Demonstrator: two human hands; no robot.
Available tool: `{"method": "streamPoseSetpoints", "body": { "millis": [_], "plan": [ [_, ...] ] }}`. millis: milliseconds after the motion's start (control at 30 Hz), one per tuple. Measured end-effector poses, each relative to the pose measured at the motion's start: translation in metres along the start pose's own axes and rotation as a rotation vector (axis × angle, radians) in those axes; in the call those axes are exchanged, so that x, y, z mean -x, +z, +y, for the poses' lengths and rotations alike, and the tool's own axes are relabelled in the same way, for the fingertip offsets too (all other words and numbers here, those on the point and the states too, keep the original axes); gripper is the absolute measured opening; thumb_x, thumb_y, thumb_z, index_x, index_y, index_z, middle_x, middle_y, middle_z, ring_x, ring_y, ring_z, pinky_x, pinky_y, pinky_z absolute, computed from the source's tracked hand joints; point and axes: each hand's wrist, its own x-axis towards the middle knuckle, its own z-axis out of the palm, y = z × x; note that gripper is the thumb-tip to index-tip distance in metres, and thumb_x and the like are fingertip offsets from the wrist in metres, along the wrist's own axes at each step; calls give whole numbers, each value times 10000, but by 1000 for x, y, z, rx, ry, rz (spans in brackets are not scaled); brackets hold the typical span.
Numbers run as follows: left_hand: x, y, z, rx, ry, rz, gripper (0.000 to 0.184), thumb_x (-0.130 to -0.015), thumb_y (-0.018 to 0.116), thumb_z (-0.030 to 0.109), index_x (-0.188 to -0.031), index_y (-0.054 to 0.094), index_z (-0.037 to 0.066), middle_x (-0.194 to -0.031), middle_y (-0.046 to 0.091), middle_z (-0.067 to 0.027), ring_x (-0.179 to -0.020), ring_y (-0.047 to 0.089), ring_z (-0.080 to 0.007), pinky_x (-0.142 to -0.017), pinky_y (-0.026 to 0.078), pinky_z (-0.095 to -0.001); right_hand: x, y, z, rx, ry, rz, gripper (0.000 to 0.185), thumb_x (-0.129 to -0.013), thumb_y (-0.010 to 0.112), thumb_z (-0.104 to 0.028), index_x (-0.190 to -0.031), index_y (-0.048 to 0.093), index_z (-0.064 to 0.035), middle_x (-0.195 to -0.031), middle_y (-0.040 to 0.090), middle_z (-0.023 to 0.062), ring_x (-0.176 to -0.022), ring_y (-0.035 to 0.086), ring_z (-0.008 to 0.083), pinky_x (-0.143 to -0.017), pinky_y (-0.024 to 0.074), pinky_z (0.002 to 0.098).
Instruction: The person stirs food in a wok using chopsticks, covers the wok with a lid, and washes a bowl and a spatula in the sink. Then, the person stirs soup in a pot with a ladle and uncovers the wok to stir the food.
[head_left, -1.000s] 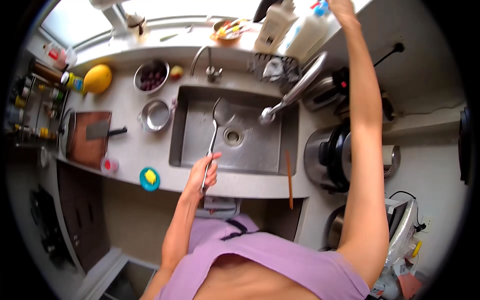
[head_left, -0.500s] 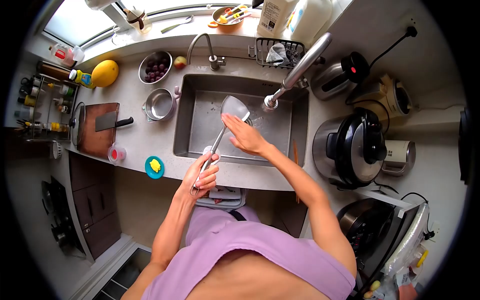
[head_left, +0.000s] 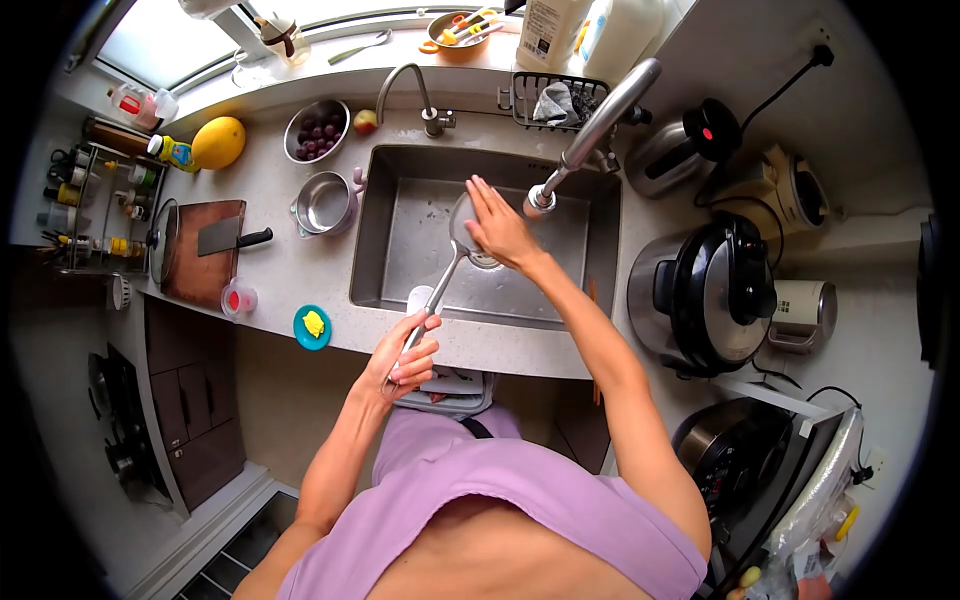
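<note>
My left hand (head_left: 408, 352) is closed round the handle of a metal spatula (head_left: 439, 287), at the front edge of the sink (head_left: 400, 240). The spatula's broad head is over the basin, near the drain. My right hand (head_left: 497, 225) lies against the right side of that head, its fingers stretched out and pointing toward the window. A curved faucet (head_left: 610, 115) reaches over the sink from the right, its spout just beyond my right hand. A small white round object (head_left: 420, 298) shows behind the spatula handle.
Left of the sink are a metal pot (head_left: 325, 203), a bowl of dark fruit (head_left: 318, 132), a cleaver (head_left: 219, 236) on a cutting board (head_left: 205, 275) and a teal dish (head_left: 312, 328). A pressure cooker (head_left: 700, 295) stands to the right; chopsticks (head_left: 593, 300) lie across the sink's right front edge.
My right hand has come down from the bottles by the window to the spatula head, then slid along it away from me. My left hand has kept hold of the spatula.
</note>
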Motion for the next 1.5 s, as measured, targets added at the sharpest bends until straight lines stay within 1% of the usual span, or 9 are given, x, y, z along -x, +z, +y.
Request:
{"method": "streamPoseSetpoints", "body": {
  "millis": [200,333,400,467,600,733,933,1100,1500],
  "plan": [
    [10,-1,15,-277,104,161,273,-987,364,341,-950,460,88,-425,308,44,-262,295,-62,-267,227,-207,3,-6,-21,96,-184,-21,594,-872,522,-232,-1363,315,31,-1438,279,200,-1338,272,327,-1103,229,424],
    [-1,2,15,-1414,265,602,292,-945,457,336,-955,476,45,-467,463,-35,-381,498,-199,-366,379,-322,-3,-15,-33,215,-65,346,499,-846,547,-157,-1305,415,-13,-1378,392,157,-1271,384,309,-1038,344,407],
    [-12,-16,11,-2117,663,604,273,-912,507,305,-941,480,36,-553,566,-143,-490,580,-319,-426,430,-428,4,-2,-30,4,16,-110,428,-856,534,-145,-1264,462,-37,-1279,494,163,-1168,494,299,-979,406,399],
    [-11,-10,7,-2174,642,620,246,-897,528,271,-951,477,36,-590,581,-199,-541,587,-382,-460,433,-490,11,2,-34,66,-201,14,372,-891,485,-174,-1240,484,-42,-1210,543,169,-1096,545,299,-931,442,393],
    [-7,-19,-11,-2347,611,637,243,-898,528,257,-975,463,35,-513,555,-150,-480,576,-354,-440,436,-460,14,-1,-14,-303,264,-276,422,-950,388,-231,-1327,408,-46,-1330,452,181,-1238,428,313,-1036,344,371],
    [-3,-24,-6,-2333,637,694,210,-893,535,232,-985,466,56,-539,557,-149,-501,573,-352,-451,430,-445,12,3,-25,-225,-56,-233,490,-953,367,-275,-1359,343,-2,-1421,336,176,-1339,285,289,-1106,218,349],
    [4,-37,-9,-2409,679,667,194,-885,546,220,-984,479,66,-556,568,-143,-510,587,-336,-456,439,-428,12,-3,1,-427,365,-261,541,-967,286,-357,-1386,306,-15,-1443,296,174,-1340,280,298,-1087,233,346],
    [15,-46,-6,-2477,685,653,212,-885,540,233,-989,478,59,-572,590,-118,-493,595,-302,-431,454,-395,25,-8,-13,-322,163,-190,562,-945,331,-309,-1358,278,68,-1397,305,273,-1322,287,355,-1101,225,371],
    [7,-51,-4,-2440,666,703,207,-890,545,248,-962,482,65,-529,569,-118,-483,592,-309,-427,443,-407,40,-1,-37,-123,-286,-128,445,-873,512,-70,-1307,431,-19,-1334,443,183,-1280,388,299,-1073,325,375]
  ]
}}
